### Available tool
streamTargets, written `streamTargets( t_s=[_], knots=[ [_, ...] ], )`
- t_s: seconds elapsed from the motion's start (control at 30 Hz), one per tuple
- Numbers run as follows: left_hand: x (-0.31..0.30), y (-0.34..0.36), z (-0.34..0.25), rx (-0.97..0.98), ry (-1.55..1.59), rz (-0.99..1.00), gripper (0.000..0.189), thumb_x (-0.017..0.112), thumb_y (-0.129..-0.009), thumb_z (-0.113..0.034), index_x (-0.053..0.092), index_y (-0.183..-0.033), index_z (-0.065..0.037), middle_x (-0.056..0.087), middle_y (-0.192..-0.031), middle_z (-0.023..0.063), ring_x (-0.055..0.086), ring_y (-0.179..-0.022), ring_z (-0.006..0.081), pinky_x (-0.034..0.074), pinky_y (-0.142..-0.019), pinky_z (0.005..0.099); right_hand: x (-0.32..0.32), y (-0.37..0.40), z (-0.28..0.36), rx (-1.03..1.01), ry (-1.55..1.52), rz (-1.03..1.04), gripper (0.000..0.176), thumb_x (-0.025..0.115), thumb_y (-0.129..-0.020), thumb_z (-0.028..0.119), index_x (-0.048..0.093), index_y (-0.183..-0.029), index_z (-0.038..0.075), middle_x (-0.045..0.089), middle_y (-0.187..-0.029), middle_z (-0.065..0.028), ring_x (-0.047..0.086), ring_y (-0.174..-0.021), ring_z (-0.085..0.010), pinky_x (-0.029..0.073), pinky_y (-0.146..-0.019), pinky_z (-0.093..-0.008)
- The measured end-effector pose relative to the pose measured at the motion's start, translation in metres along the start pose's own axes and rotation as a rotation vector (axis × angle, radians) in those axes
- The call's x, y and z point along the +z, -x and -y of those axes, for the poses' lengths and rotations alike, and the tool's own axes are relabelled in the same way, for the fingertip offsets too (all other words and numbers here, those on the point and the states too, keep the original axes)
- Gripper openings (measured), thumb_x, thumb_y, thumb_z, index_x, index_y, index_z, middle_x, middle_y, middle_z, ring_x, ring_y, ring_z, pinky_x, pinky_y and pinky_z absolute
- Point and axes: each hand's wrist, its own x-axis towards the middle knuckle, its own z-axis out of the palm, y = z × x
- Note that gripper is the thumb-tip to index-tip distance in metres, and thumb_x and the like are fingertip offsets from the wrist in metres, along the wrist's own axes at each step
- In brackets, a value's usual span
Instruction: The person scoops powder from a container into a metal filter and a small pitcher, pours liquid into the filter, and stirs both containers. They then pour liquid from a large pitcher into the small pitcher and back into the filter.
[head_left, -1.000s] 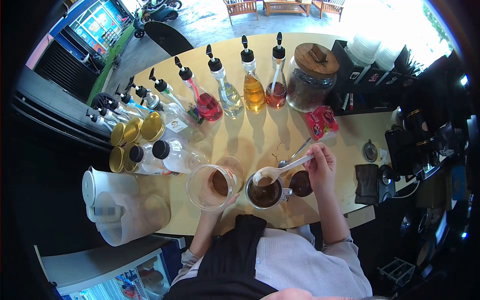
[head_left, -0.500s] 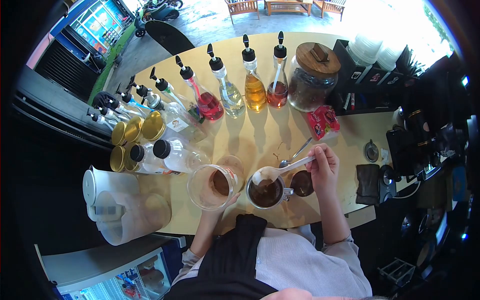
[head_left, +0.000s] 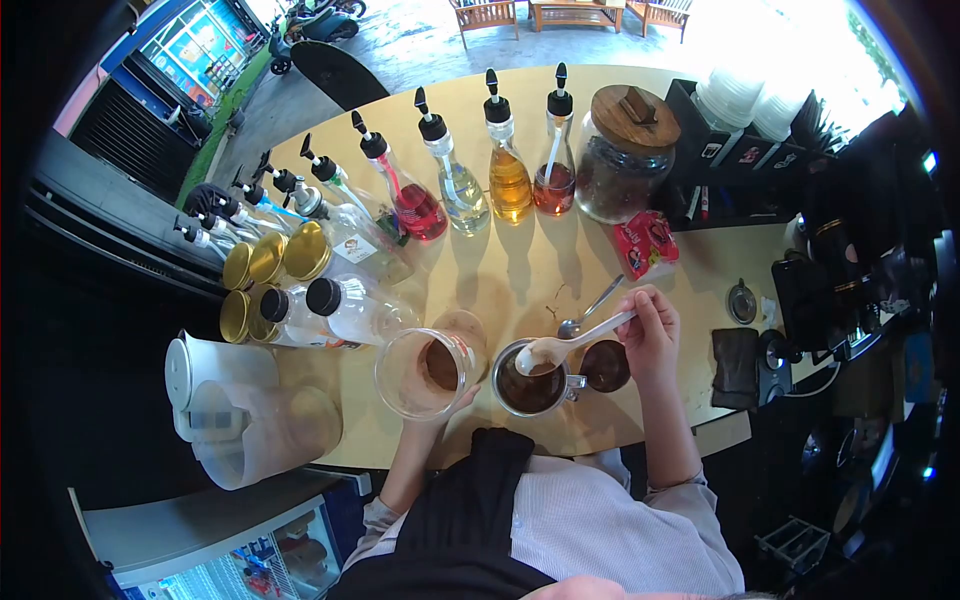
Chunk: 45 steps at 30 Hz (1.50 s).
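My right hand (head_left: 650, 328) is closed around the handle of a white plastic spoon (head_left: 578, 340). The spoon's bowl is over a metal cup (head_left: 501, 395) with dark brown contents, its handle on the right side. Light brown residue coats the spoon's bowl. A clear, wide-mouthed container (head_left: 400, 395) with brown powder inside tilts towards me, gripped from its right side by my left hand (head_left: 464, 400); most of those fingers are hidden behind it. A round dark brown lid or dish (head_left: 606, 367) sits right of the cup. Behind it rests a metal spoon (head_left: 594, 305).
Pump bottles of coloured syrup (head_left: 511, 185) line the table's far side, beside a wooden-lidded glass jar (head_left: 622, 160). Lidded bottles (head_left: 365, 312) and a clear pitcher (head_left: 265, 430) stand at left. A red packet (head_left: 648, 245) lies at the back right.
The white spoon has shifted slightly right over the cup, and its bowl has changed angle. Brown powder seen below it earlier no longer shows there. The container stays in my left hand.
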Motion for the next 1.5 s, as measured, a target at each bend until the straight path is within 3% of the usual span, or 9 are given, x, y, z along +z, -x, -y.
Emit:
streamTargets(
  t_s=[0.23, 0.5, 0.83, 0.9, 1.33, 1.5],
  knots=[
    [0.000, -0.003, -0.004, 0.071, -0.026, 0.001, 0.095, 0.086, -0.061, -0.011, 0.032, -0.139, -0.001, 0.048, -0.130, 0.0151, 0.053, -0.120, 0.0271, 0.047, -0.100, 0.0413, -0.009, 0.001, -0.002, 0.045, -0.090, 0.010, 0.019, 0.047, -0.102, 0.016, 0.052, -0.089, 0.003, 0.054, -0.078, -0.0047, 0.051, -0.064, -0.0096, 0.042, -0.059, -0.0206],
    [-0.001, -0.001, -0.002, 0.022, 0.011, 0.002, 0.093, 0.086, -0.061, -0.010, 0.035, -0.137, -0.001, 0.050, -0.129, 0.0144, 0.053, -0.120, 0.0261, 0.047, -0.100, 0.0402, -0.014, 0.002, -0.004, 0.016, -0.141, 0.180, 0.026, 0.047, -0.103, 0.024, 0.049, -0.087, 0.004, 0.049, -0.073, -0.0044, 0.046, -0.065, -0.0111, 0.038, -0.060, -0.0223],
    [-0.005, 0.003, -0.012, 0.073, 0.034, -0.035, 0.090, 0.087, -0.060, -0.014, 0.039, -0.135, 0.000, 0.053, -0.125, 0.0131, 0.055, -0.115, 0.0243, 0.047, -0.098, 0.0390, -0.009, -0.004, -0.014, -0.009, -0.246, 0.097, 0.024, 0.046, -0.103, 0.023, 0.050, -0.089, 0.005, 0.049, -0.075, -0.0032, 0.046, -0.065, -0.0083, 0.039, -0.058, -0.0214],
    [-0.008, 0.007, -0.014, 0.045, 0.018, -0.049, 0.090, 0.087, -0.060, -0.016, 0.039, -0.134, 0.000, 0.053, -0.124, 0.0133, 0.056, -0.114, 0.0241, 0.047, -0.097, 0.0389, -0.012, -0.004, -0.016, -0.012, -0.197, 0.167, 0.022, 0.046, -0.104, 0.025, 0.053, -0.095, 0.006, 0.053, -0.084, -0.0017, 0.050, -0.069, -0.0073, 0.040, -0.062, -0.0216],
    [-0.017, 0.034, -0.035, -0.056, -0.046, -0.114, 0.088, 0.087, -0.058, -0.018, 0.042, -0.131, 0.000, 0.057, -0.122, 0.0167, 0.059, -0.112, 0.0261, 0.048, -0.097, 0.0387, -0.013, 0.006, -0.029, 0.015, -0.065, 0.106, 0.023, 0.049, -0.102, 0.026, 0.055, -0.094, 0.006, 0.056, -0.086, -0.0008, 0.052, -0.069, -0.0077, 0.041, -0.063, -0.0221],
    [-0.019, 0.041, -0.032, -0.010, 0.005, -0.115, 0.085, 0.087, -0.060, -0.017, 0.042, -0.130, 0.001, 0.058, -0.121, 0.0170, 0.058, -0.113, 0.0256, 0.047, -0.098, 0.0384, -0.011, 0.018, -0.019, -0.136, 0.132, 0.158, 0.024, 0.049, -0.102, 0.027, 0.055, -0.094, 0.006, 0.055, -0.086, -0.0012, 0.050, -0.070, -0.0073, 0.039, -0.062, -0.0214]
  ],
)
